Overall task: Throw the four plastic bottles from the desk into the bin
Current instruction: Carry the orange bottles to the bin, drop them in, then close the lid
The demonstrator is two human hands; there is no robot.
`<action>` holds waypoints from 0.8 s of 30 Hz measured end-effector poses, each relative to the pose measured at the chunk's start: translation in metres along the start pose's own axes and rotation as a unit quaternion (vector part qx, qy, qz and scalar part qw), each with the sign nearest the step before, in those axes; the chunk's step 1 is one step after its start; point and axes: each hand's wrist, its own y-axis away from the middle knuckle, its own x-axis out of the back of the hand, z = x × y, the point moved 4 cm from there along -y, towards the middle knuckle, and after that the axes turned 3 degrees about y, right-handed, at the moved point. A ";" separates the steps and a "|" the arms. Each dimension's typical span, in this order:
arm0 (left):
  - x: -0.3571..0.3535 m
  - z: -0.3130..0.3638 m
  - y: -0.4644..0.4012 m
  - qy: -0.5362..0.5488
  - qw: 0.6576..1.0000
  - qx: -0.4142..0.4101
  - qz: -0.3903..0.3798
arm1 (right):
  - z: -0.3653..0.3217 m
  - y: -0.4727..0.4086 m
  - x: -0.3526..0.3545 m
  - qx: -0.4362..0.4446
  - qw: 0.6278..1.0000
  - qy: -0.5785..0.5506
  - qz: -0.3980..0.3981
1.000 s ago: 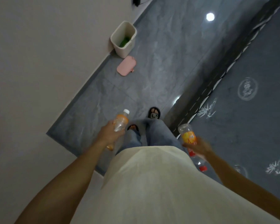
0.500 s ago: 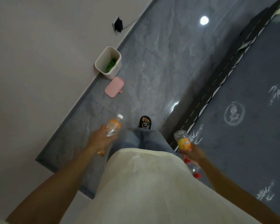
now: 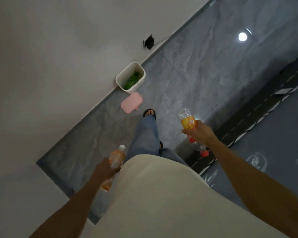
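My left hand [image 3: 105, 170] grips a clear bottle with a white cap and orange label [image 3: 117, 156], held low beside my left hip. Out to the right, my right hand [image 3: 199, 131] is shut on a clear bottle with an orange-yellow label [image 3: 187, 120], its base pointing forward; a red-capped bottle end [image 3: 203, 152] hangs below the same hand. The white bin [image 3: 126, 75] stands open against the wall ahead, with something green inside [image 3: 132, 80]. Both hands are well short of the bin.
A pink lid [image 3: 132, 102] lies on the grey tile floor just in front of the bin. My leading foot [image 3: 150, 113] is close to the lid. A black wall socket with a cable [image 3: 148, 42] sits behind the bin. A dark patterned rug [image 3: 273, 134] covers the right side.
The bin and pink lid have come closer as I walk forward. My right hand has risen and moved ahead with its bottles; my left hand has dropped back beside my hip.
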 end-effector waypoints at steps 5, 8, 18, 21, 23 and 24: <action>0.043 0.062 -0.034 0.049 0.999 0.001 0.008 | -0.041 -0.036 0.030 -0.001 0.999 0.026 -0.038; 0.075 0.109 -0.054 0.065 0.997 -0.021 0.035 | -0.049 -0.045 0.048 -0.014 0.997 0.061 -0.033; 0.123 0.227 -0.097 0.158 0.984 -0.035 0.069 | -0.037 -0.090 0.117 -0.030 0.991 0.105 -0.082; 0.117 0.240 -0.105 0.203 0.977 -0.010 0.064 | -0.045 -0.118 0.138 -0.010 0.981 0.167 -0.100; 0.108 0.243 -0.110 0.232 0.970 0.007 0.068 | -0.057 -0.141 0.150 0.018 0.968 0.225 -0.107; 0.102 0.244 -0.112 0.248 0.966 0.014 0.069 | -0.066 -0.153 0.155 0.023 0.964 0.240 -0.112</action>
